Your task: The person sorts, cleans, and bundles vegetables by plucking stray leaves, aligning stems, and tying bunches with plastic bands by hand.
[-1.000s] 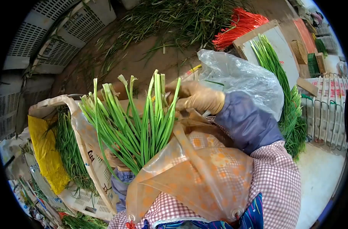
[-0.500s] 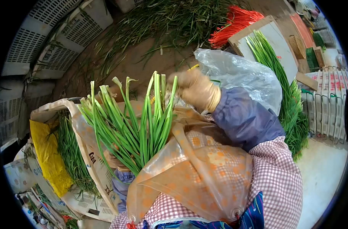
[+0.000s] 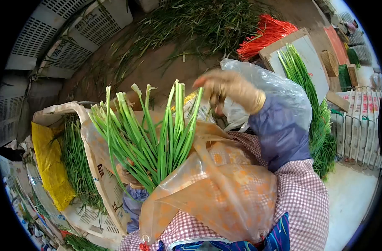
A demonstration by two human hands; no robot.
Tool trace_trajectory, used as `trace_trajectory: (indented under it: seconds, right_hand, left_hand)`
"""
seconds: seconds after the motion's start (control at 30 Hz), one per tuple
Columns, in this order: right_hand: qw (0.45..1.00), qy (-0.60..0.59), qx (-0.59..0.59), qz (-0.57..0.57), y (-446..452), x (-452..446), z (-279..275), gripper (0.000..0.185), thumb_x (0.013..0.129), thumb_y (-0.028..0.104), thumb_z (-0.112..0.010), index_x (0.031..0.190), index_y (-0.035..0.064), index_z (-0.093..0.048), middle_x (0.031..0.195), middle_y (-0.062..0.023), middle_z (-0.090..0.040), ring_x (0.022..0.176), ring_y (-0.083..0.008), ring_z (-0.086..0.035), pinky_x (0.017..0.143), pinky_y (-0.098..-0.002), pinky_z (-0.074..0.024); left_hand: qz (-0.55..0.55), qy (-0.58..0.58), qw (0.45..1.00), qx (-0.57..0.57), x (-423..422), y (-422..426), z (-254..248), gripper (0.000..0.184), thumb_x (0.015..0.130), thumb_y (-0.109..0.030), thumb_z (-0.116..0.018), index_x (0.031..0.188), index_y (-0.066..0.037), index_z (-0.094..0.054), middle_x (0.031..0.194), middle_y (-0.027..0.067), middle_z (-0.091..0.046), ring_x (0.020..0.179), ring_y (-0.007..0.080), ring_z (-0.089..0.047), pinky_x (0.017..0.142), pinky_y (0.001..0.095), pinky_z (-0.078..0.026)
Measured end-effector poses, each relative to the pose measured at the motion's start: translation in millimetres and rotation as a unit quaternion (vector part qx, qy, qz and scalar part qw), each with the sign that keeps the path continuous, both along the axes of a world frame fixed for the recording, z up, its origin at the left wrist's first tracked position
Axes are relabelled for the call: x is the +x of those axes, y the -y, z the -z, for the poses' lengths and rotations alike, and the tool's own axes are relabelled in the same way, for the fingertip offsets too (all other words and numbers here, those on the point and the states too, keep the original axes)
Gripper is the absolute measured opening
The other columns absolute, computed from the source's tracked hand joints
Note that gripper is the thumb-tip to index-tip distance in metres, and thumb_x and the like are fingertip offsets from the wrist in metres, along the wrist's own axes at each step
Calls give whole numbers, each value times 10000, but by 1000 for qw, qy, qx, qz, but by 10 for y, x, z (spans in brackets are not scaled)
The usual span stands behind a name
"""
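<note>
Closed around the lower part of the green stalks, the left hand was mostly hidden beneath them. The bunch fanned out between the white crate's near rim and the upper left edge of the apron, cut ends upward. It looked light, springy and perhaps slick, likely to bruise if squeezed; a gentle hold low down, where the stalks gathered, seemed best. The right hand hovered beside the right-hand tips, wrist bent, fingers half curled; blur hid whether they pinched anything.
</note>
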State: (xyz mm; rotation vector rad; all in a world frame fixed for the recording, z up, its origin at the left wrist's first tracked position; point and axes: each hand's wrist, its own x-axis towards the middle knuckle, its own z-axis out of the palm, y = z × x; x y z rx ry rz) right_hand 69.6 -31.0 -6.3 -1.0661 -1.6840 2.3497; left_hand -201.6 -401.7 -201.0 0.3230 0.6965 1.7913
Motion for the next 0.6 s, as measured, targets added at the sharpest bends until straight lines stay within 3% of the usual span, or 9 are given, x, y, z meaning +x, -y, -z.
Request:
trace_trajectory:
  seconds: [0.13,0.2,0.23,0.27,0.33,0.43,0.5,0.53,0.6]
  right_hand:
    - [993,-83,-81,34,668,-194,272,230,864,242,-635,946,27,-627,661,-11,-574,537,-77,-525,472,-203,-426]
    - [994,-60,-83,26,615,-186,197,216,866,240,-632,900,27,-624,622,-5,-536,527,-72,-500,443,-213,-401]
    - [998,7,-25,52,550,-183,126,207,867,235,-630,891,30,-623,616,-9,-538,526,-70,-501,437,-213,-396]
    - [994,74,34,78,470,-160,92,198,869,231,-627,882,33,-622,610,-13,-539,524,-69,-503,431,-213,-391]
    - [989,26,-28,144,295,-9,198,175,876,219,-613,892,46,-621,626,-13,-557,520,-73,-510,442,-217,-404]
    - [933,-11,152,326,249,-47,25,148,899,169,-564,903,38,-633,669,-19,-584,553,-82,-539,488,-195,-420]
    - [875,-101,436,184,337,-147,-203,166,924,158,-518,982,47,-627,785,-47,-615,703,-153,-593,622,-255,-470]
    - [874,-104,437,184,273,-192,-249,166,924,158,-518,982,47,-627,785,-47,-615,703,-153,-593,622,-255,-470]
    - [709,-107,694,-56,56,-310,-290,243,909,241,-535,1033,52,-622,938,-98,-614,888,-260,-584,802,-346,-451]
  left_hand:
    - [-71,-179,968,-161,-179,316,388,346,910,-228,-546,1198,-37,-538,1102,81,-602,925,188,-595,732,322,-513]
    - [-75,18,994,-82,45,-190,-292,245,918,-258,-502,1012,-40,-557,769,92,-644,540,194,-605,430,323,-521]
    - [-76,17,994,-81,3,40,14,245,918,-258,-502,1012,-40,-557,769,92,-644,540,194,-605,430,323,-521]
    - [-139,-250,943,-172,-69,439,580,344,911,-274,-527,1166,-46,-491,1017,97,-581,810,213,-574,646,333,-495]
    - [-192,-493,812,-246,-77,597,846,495,904,-291,-551,1320,-53,-426,1265,102,-517,1081,232,-542,863,344,-469]
    - [-102,-176,971,-128,140,22,-3,466,900,-283,-553,1287,-48,-442,1221,106,-530,1032,233,-551,821,345,-474]
    - [-59,-87,990,-96,227,-220,-311,447,897,-277,-554,1264,-45,-452,1191,108,-539,999,234,-556,793,345,-477]
    - [-42,-59,994,-82,266,-320,-417,437,896,-275,-555,1253,-43,-457,1177,109,-543,983,234,-559,778,346,-478]
    - [-18,-28,997,-65,331,-457,-565,418,893,-269,-556,1231,-40,-467,1147,111,-552,951,235,-565,750,346,-481]
